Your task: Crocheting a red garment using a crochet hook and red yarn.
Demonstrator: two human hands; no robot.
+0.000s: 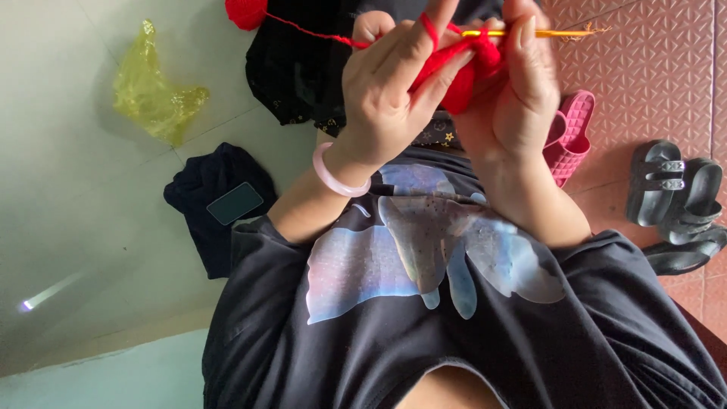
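Head view: left hand (386,91) pinching small red crochet piece (462,79), yarn (310,30) over finger; right hand (522,83) clamped on yellow hook (545,33). Piece small, mostly unworked; yarn ball (244,11) beyond left hand.

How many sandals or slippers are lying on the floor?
3 that I can make out: a pink slipper beside the right hand, and two black sandals further right. A dark shape below them may be another.

I see my left hand (390,91) and right hand (515,83) raised close together, fingers curled and pinching, forearms bare.
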